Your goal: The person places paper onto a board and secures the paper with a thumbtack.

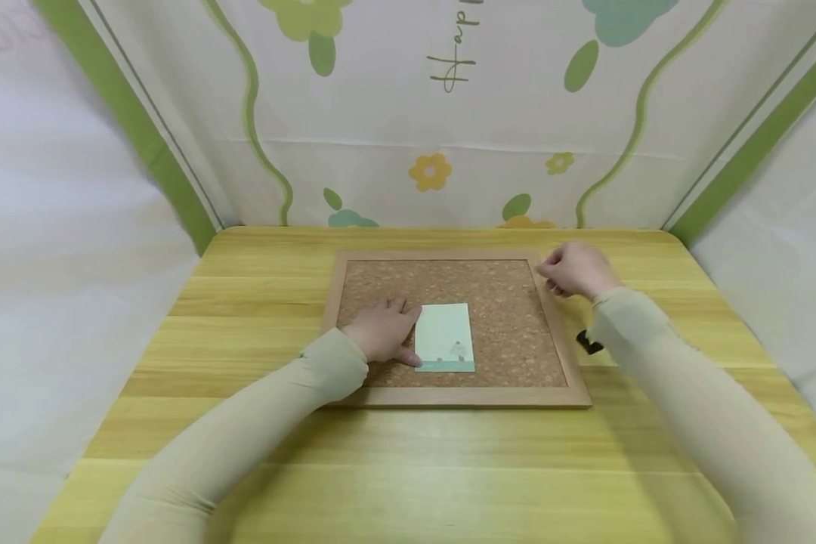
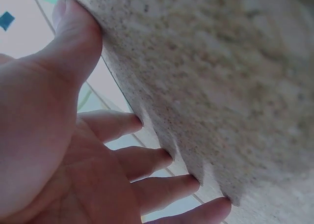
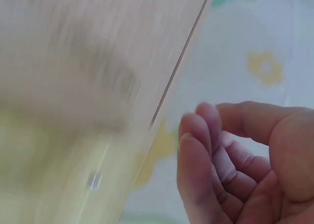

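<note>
In the head view a cork board [image 1: 510, 332] with a pale wooden frame lies flat on the table. On it is a small white note card [image 1: 443, 331] with a green strip along its lower edge. My left hand [image 1: 384, 332] rests at the card's left side, fingers spread, thumb on its lower left corner. In the left wrist view its fingertips [image 2: 189, 182] touch the cork. My right hand [image 1: 574, 270] hovers by the board's upper right frame, blurred. In the right wrist view its curled fingers [image 3: 194, 160] meet the thumb; nothing shows between them.
The board sits on a yellow wood-grain table [image 1: 415, 468]. Beside the right sleeve is a small black object [image 1: 589, 342], its kind unclear. A tiny shiny piece [image 3: 94, 181] shows in the right wrist view. A flowered white curtain [image 1: 381, 113] hangs behind the table.
</note>
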Demonstrator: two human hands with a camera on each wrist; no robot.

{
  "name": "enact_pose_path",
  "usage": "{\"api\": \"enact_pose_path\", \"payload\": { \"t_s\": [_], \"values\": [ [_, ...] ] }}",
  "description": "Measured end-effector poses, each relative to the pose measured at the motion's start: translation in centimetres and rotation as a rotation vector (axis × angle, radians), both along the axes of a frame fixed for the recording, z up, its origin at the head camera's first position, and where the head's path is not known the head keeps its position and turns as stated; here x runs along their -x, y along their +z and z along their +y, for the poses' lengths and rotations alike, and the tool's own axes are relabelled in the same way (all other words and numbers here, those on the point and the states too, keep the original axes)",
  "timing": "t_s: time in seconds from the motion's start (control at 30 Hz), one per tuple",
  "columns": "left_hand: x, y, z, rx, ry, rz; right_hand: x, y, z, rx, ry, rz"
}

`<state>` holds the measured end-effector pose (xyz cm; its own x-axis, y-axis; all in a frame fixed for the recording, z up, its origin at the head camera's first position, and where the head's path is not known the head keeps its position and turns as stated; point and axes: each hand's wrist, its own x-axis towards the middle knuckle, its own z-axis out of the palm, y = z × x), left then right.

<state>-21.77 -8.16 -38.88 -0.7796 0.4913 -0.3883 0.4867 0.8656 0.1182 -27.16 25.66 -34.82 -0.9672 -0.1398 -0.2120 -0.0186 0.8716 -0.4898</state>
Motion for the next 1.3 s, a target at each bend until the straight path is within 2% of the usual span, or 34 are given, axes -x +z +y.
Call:
{"api": "enact_pose_path", "payload": {
  "t_s": [0.1, 0.2, 0.4, 0.63, 0.83, 1.07, 1.3],
  "values": [
    [-0.1, 0.2, -0.1, -0.005, -0.004, -0.004, 1.4, 0.1, 2.8, 0.002, -0.044, -0.04],
    [-0.2, 0.3, -0.1, -0.008, -0.008, -0.004, 2.6, -0.5, 4.9, 0.007, -0.072, -0.079],
    [-0.2, 0.2, 0.0, -0.005, 0.002, -0.009, 3.9, -2.6, 6.8, -0.014, -0.102, -0.137],
    [0.0, 0.0, 0.1, -0.003, 0.018, -0.025, 4.4, -4.0, 7.2, 0.039, -0.139, -0.181],
    [-0.1, 0.0, -0.1, -0.006, 0.022, -0.024, 4.4, -4.3, 7.0, -0.002, -0.131, -0.174],
    [-0.2, 0.2, -0.1, -0.016, 0.028, -0.03, 4.1, -4.5, 6.7, 0.04, -0.179, -0.225],
    [-0.3, 0.2, -0.1, -0.029, 0.028, -0.028, 4.0, -4.6, 6.6, 0.017, -0.149, -0.21]
  ]
}}
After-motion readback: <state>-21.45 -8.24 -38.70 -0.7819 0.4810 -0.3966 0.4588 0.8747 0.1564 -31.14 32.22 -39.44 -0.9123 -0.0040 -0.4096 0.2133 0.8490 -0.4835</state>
